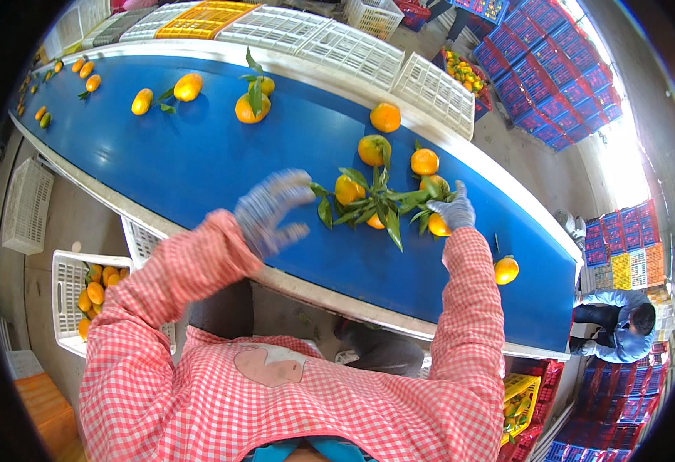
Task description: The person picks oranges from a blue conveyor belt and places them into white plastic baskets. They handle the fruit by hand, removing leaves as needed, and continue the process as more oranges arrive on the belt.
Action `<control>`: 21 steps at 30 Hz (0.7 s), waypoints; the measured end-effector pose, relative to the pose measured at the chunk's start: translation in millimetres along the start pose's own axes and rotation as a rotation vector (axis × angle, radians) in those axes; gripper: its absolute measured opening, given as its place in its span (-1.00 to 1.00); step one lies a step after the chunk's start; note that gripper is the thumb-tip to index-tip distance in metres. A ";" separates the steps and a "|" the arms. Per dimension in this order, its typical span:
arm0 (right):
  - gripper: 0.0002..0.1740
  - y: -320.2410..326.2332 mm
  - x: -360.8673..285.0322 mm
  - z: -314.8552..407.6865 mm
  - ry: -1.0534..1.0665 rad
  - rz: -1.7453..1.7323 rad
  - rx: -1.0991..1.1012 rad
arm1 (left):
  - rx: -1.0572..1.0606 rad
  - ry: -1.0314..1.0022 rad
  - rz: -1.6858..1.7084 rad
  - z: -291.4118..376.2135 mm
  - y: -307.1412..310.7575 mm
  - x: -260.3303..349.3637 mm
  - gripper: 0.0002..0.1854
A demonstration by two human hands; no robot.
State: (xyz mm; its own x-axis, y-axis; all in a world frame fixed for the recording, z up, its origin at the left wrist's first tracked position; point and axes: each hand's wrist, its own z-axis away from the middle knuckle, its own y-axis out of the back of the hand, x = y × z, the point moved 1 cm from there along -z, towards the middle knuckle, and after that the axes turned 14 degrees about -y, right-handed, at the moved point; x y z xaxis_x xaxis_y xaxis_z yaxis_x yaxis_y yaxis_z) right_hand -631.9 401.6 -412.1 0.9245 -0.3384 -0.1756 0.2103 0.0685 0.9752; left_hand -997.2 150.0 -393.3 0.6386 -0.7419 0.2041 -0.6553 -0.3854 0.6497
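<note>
My left hand (271, 211), in a grey glove and blurred, hangs over the blue conveyor belt (210, 167) with its fingers apart and nothing in them. Just right of it lies a cluster of leafy citrus fruit; one orange fruit (349, 189) sits beside a spray of green leaves (379, 205). My gloved right hand (456, 209) is at the cluster's right side, thumb against the leaves, between an upper fruit (434, 185) and a lower fruit (438, 225). Whether it grips a stem or leaf is hidden. Behind the cluster are a greenish-orange fruit (374, 150) and another orange fruit (425, 161).
Plastic crates (349, 52) line the belt's far side. More fruit (188, 88) lies along the belt to the left. A white crate of fruit (60, 312) stands below left, a yellow crate (537, 392) below right. A person (618, 326) sits beyond the belt's right end.
</note>
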 end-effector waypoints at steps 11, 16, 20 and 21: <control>-0.42 -42.2 143.7 -53.6 -0.223 -1.687 -0.821 | -0.090 0.239 0.313 9.4 -72.7 51.2 -0.46; -0.01 -26.2 123.1 -35.2 -0.128 -1.118 -0.239 | -0.088 0.248 0.261 26.4 -62.8 59.0 -0.46; 0.23 3.2 103.5 -73.7 -0.273 -0.398 0.003 | -0.103 0.257 0.223 46.2 -51.0 66.4 -0.46; 0.09 5.5 105.9 -86.5 -0.258 -0.450 -0.016 | -0.079 0.245 0.226 50.3 -49.8 68.3 -0.46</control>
State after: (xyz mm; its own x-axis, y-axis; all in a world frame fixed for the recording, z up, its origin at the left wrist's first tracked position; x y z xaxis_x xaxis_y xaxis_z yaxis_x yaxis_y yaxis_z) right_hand -505.3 447.3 -437.0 0.6336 -0.5578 -0.5361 0.5756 -0.1231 0.8084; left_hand -941.3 91.0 -448.6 0.5653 -0.6462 0.5127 -0.7640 -0.1758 0.6208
